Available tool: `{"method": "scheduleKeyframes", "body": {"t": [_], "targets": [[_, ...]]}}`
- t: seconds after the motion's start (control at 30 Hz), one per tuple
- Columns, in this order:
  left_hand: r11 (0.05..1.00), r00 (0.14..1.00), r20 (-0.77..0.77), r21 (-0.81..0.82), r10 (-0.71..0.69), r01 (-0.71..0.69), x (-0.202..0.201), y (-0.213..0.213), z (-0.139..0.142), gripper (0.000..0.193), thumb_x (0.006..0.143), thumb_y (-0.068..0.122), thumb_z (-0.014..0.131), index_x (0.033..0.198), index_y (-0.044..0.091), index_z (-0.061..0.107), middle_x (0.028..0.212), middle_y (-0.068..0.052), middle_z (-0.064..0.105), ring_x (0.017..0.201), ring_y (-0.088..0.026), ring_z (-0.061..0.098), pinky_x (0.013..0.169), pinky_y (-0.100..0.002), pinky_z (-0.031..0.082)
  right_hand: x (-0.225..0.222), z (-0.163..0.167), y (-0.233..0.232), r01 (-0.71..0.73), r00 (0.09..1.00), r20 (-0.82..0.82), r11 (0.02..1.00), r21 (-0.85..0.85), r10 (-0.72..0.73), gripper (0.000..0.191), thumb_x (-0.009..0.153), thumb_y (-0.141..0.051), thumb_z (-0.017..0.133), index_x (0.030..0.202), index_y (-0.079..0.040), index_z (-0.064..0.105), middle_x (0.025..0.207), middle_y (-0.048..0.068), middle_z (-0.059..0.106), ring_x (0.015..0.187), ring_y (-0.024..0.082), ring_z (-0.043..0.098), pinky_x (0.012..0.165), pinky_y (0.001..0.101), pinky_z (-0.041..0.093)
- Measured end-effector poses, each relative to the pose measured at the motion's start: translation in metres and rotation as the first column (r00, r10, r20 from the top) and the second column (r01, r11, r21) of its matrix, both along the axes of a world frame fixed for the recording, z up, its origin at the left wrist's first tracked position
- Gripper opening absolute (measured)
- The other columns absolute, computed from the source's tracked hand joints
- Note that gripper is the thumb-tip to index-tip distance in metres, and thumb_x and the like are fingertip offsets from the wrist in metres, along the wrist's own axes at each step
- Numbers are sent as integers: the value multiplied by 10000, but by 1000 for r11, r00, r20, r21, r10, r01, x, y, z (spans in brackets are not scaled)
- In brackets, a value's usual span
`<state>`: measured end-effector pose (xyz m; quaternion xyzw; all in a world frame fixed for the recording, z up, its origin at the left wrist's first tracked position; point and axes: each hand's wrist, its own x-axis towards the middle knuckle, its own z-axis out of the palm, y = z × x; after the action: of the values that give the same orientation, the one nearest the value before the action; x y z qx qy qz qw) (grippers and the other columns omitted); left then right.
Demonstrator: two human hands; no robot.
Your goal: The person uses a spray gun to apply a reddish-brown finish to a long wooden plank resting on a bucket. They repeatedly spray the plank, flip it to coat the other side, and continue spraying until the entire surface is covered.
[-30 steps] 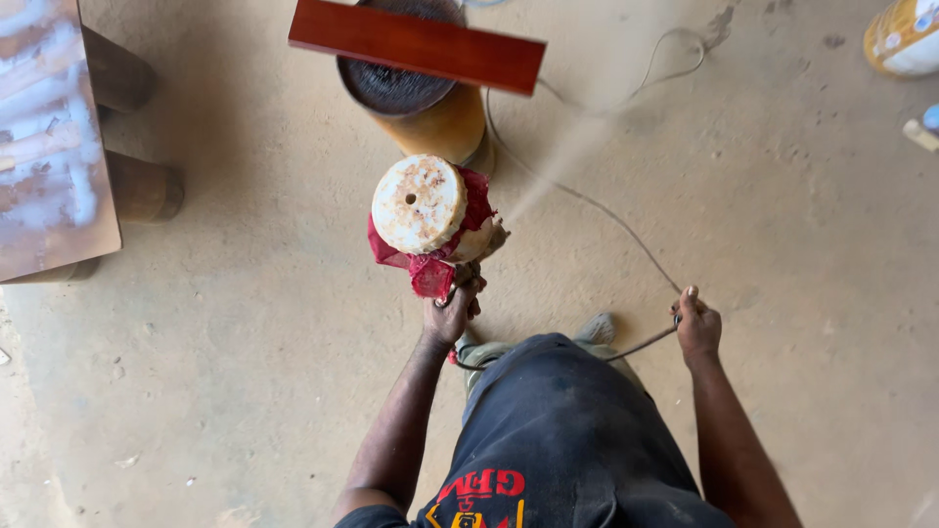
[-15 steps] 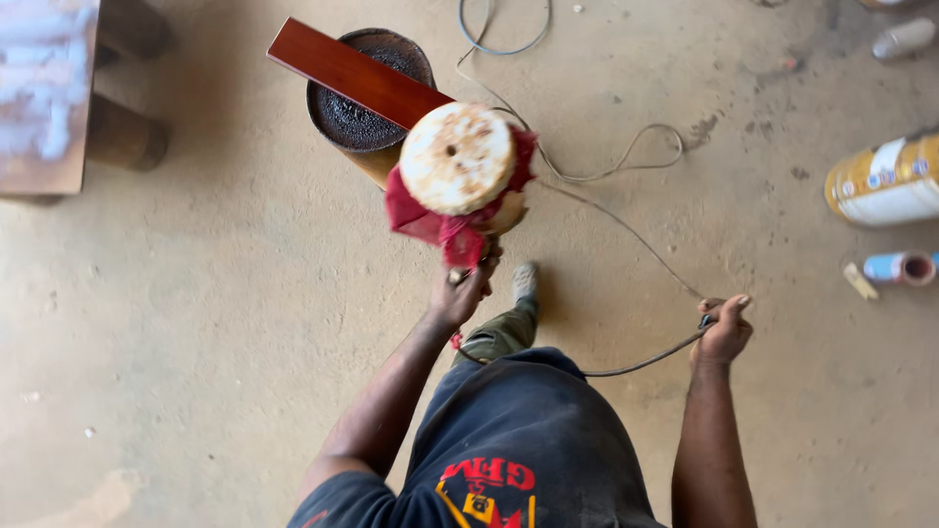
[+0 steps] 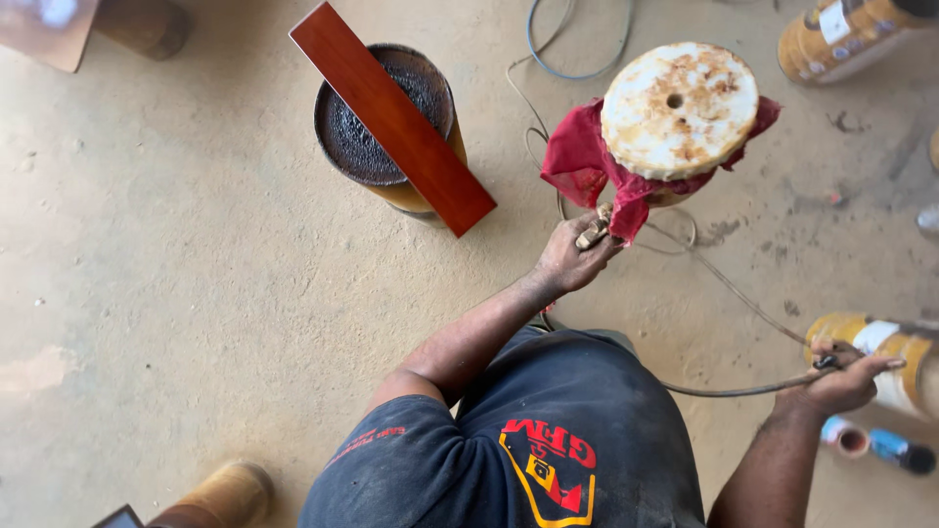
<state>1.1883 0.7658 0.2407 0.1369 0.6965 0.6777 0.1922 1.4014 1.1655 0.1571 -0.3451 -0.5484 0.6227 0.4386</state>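
My left hand grips the handle of a spray gun held upright. Its cup carries a round white, rust-stained lid wrapped in a red cloth. My right hand is out to the right, closed on the thin dark hose that runs back to the gun. To the left of the gun a red-brown wooden board lies slanted across a drum with a dark crusted top. The gun is apart from the board.
Yellow cans lie at the top right and by my right hand. A small blue can lies on the floor near it. Hose loops trail over the concrete floor. A wooden piece is at top left, a boot at bottom left.
The spray gun has swung from over the board and drum to the right of them. My right hand has moved right with the hose, near the yellow can.
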Motion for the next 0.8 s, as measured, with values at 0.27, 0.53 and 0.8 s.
{"method": "scheduleKeyframes", "body": {"t": [0.27,0.53,0.8], "targets": [[972,969,76,-45,235,-232,-105,82,-24,241,987,302,659,1082,81,646,764,-32,670,600,-106,639,549,-310,541,-160,-37,119,-108,992,58,988,-107,114,652,1106,-616,527,725,-95,433,778,101,615,692,205,633,673,366,575],[722,733,203,139,649,-678,-216,167,-15,183,960,119,563,1061,-1,656,850,-56,747,499,-105,617,427,-263,477,-353,-43,261,-343,938,-7,926,-160,346,614,1108,-575,548,737,-104,415,766,115,612,677,185,595,629,334,518],[502,513,86,119,854,-856,-271,194,19,185,993,119,600,973,-42,688,792,-93,688,473,-112,577,415,-266,439,-459,-54,303,-437,880,166,896,-86,445,628,1088,-541,591,666,-78,537,742,64,643,712,143,575,738,315,481]]}}
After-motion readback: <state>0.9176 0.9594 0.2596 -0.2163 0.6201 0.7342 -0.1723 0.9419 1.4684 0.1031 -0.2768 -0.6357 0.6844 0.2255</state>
